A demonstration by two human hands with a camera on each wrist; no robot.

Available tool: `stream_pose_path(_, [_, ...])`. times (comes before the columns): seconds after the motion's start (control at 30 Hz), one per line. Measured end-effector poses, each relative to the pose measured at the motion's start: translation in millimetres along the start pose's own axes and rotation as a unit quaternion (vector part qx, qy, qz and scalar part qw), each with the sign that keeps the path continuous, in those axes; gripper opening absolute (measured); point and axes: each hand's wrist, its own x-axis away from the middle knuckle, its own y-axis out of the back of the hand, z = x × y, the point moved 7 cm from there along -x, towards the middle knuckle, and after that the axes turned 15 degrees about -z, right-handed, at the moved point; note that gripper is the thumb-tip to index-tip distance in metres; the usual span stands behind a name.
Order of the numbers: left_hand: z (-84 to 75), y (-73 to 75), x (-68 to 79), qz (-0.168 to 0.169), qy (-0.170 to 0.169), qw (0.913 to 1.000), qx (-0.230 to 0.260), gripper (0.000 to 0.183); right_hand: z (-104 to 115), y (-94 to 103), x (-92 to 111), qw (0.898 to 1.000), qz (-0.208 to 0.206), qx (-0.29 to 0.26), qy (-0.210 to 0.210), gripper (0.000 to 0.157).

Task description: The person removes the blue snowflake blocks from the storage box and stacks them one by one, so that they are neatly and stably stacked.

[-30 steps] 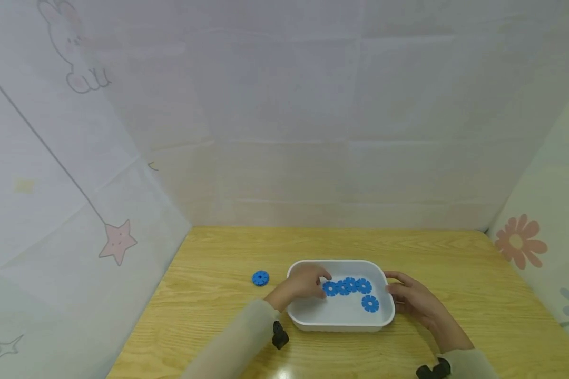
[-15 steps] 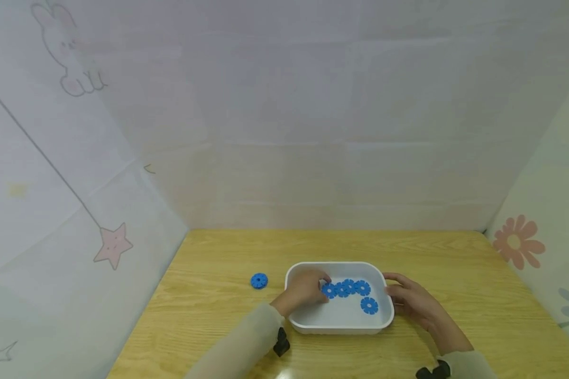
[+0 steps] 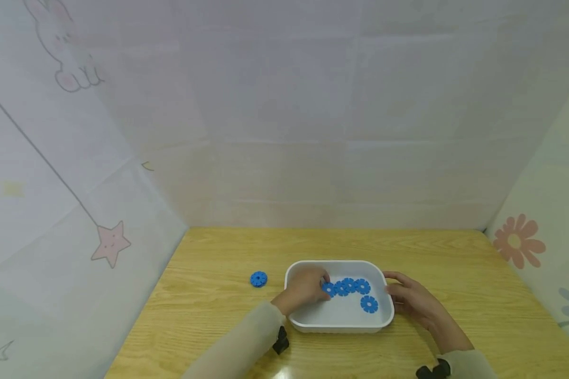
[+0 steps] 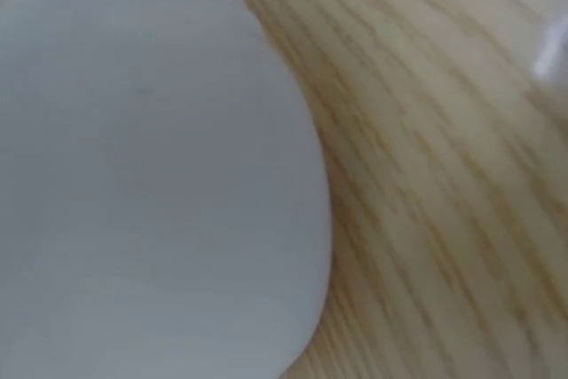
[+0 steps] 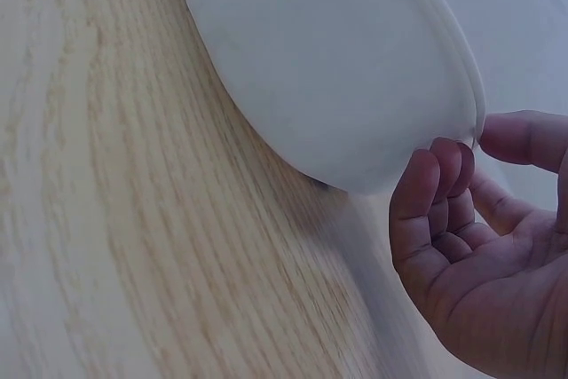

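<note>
A white plastic tray (image 3: 339,329) stands on the wooden table, with several blue notched snowflake building discs (image 3: 369,304) lying in it. My left hand (image 3: 305,287) reaches over the tray's left side; thumb and forefinger pinch the edges of the leftmost disc in the overlapping row (image 3: 329,290). Its other fingers are hidden. At the tray's right end, my right hand (image 3: 413,301) grips the rim. In the right wrist view the thumb of this hand (image 5: 506,264) is at the rim, with curled fingers against the outer wall.
On the table (image 3: 208,316), left of the tray, lies a small pile of blue discs (image 3: 258,279). A pale printed cloth (image 3: 275,131) hangs behind the table and along both sides. The left wrist view holds only the tray's outer wall (image 4: 160,175) and wood grain.
My left thumb and forefinger have drawn slightly closer round the leftmost disc. The right hand keeps its place on the tray, and the discs lie as before. The head view has shifted slightly.
</note>
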Motion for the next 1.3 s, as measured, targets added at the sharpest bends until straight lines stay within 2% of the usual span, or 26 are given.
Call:
stream_pose_path(0.27, [0.3, -1.9, -0.4, 0.016, 0.004, 0.9997, -0.017, 0.036, 1, -0.7, 1, 1.0, -0.003, 0.002, -0.002, 0.063])
stream_pose_path(0.47, [-2.9, 0.7, 3.1, 0.016, 0.006, 0.9995, -0.027, 0.037, 1, -1.3, 3, 1.0, -0.005, 0.002, 0.001, 0.063])
stream_pose_path(0.73, [-6.1, 14.5, 7.0, 0.005, -0.004, 1.0, 0.007, 0.043, 1, -0.3, 3, 1.0, -0.002, 0.001, 0.007, 0.064])
stream_pose_path(0.97, [-4.9, 27.0, 8.9, -0.012, -0.02, 0.9997, 0.002, 0.047, 1, 0.1, 2, 1.0, -0.006, 0.002, 0.007, 0.063])
stream_pose_path(1.13, [-0.6, 36.9, 14.0, -0.021, -0.016, 0.9989, 0.038, 0.043, 0, 0.2, 2, 1.0, -0.015, 0.006, 0.003, 0.064])
stream_pose_path(1.3, [2.4, 56.9, 20.4, -0.038, -0.026, 0.9961, 0.075, 0.04, 0, 0.4, 3, 1.0, -0.019, 0.008, 0.001, 0.064])
